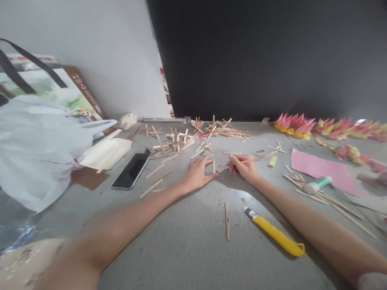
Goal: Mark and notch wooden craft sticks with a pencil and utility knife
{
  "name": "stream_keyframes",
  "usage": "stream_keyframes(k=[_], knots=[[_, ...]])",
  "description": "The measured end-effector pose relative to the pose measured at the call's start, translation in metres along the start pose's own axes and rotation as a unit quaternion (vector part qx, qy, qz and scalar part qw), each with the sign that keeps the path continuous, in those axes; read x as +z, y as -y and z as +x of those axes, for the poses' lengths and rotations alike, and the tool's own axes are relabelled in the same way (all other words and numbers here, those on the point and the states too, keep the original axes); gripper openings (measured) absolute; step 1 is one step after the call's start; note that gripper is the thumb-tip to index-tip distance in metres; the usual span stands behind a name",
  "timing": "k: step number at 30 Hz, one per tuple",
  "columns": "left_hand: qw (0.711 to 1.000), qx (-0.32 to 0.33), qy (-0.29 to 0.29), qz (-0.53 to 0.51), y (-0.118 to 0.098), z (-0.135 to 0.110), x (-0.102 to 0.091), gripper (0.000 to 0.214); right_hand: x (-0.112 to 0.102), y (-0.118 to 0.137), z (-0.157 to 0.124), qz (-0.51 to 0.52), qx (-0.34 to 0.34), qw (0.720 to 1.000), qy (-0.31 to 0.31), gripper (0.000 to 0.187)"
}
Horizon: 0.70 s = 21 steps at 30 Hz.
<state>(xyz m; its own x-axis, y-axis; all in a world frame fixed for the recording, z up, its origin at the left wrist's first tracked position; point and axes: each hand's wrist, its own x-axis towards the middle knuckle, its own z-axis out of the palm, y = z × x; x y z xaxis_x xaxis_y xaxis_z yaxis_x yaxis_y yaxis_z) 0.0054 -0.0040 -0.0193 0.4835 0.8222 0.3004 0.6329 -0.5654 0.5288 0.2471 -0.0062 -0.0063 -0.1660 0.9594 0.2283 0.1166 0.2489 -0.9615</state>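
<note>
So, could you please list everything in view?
Wooden sticks: many, tan, scattered
Pencil: one, reddish, centre
Knife: one, yellow, front right
Phone: one, black, left
Plastic bag: one, white, left
Carrier bag: one, multicoloured, back left
Folded paper: one, cream, left
Flat sheet: one, brown, left
Wad: one, pale, back left
Rod: one, silvery, back centre
Paper sheet: one, pink, right
Tube: one, white-green, right
Scrap: one, yellow, right
Paper pieces: several, pink-yellow, back right
Wrapped item: one, beige, front left
Panel: one, black, back
Wall: one, pale, back
Table: one, grey, beneath
Arms: two, bare, front
Left hand: one, bare, holding short stick
Right hand: one, bare, holding pencil
</note>
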Motion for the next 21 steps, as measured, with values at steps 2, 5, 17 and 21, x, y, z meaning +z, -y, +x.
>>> stream_keyframes(k=[2,5,17,21], knots=[[1.000,-0.001,-0.001,0.001,0.0001,0.0003,0.0005,0.081,0.0007,0.0019,0.0021,0.015,0.021,0.999,0.025,0.051],[1.000,-0.013,-0.005,-0.001,-0.0008,0.0003,-0.0001,0.084,0.0022,0.0041,0.0054,0.064,0.034,0.994,0.083,0.044],[0.999,-0.012,0.011,-0.030,-0.0004,0.0044,-0.0048,0.098,0.0011,-0.0034,0.0079,0.026,0.046,0.985,0.163,0.037],[0.999,-0.020,0.014,-0.034,-0.0023,0.0038,-0.0056,0.100,0.0013,-0.0002,0.0085,0.038,0.039,0.981,0.185,0.038]])
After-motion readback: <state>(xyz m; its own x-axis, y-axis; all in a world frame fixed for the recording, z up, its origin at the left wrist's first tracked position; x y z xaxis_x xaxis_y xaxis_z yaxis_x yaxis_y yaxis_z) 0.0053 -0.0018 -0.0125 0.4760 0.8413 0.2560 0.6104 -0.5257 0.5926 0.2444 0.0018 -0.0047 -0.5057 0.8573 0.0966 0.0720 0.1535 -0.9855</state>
